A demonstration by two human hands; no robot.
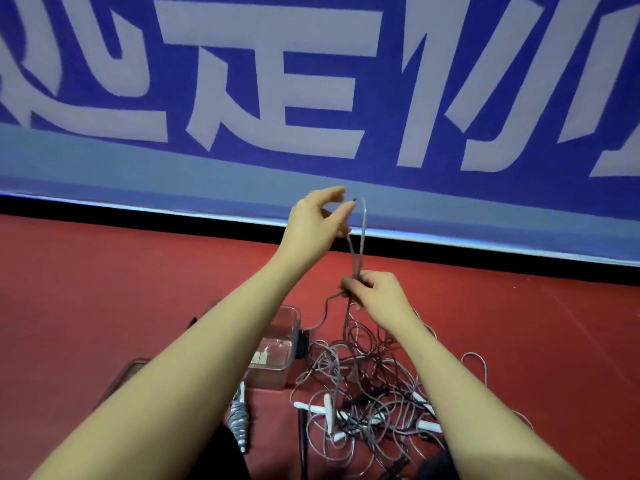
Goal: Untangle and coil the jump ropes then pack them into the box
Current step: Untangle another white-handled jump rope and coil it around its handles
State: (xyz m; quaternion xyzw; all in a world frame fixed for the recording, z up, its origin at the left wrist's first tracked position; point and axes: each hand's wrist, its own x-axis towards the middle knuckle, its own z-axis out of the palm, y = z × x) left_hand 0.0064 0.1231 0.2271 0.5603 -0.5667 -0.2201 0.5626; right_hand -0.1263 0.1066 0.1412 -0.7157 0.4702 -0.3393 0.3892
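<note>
A tangle of grey jump ropes (pixel 363 386) with white handles lies on the red floor at lower centre. My left hand (pixel 317 221) is raised high and pinches the top of a doubled grey rope loop (pixel 360 233). Below it, my right hand (pixel 372 292) grips the same loop where both strands come together. From there the strands drop into the tangle. A clear plastic box (pixel 280 344) stands on the floor left of the tangle, partly behind my left forearm. One coiled rope (pixel 239 415) with white handle ends lies in front of the box.
A blue banner (pixel 311 98) with large white characters hangs along the far side of the red floor (pixel 104 289). A dark flat lid or tray (pixel 121 375) lies left of the box. A black stick-like handle (pixel 303 441) lies by the tangle.
</note>
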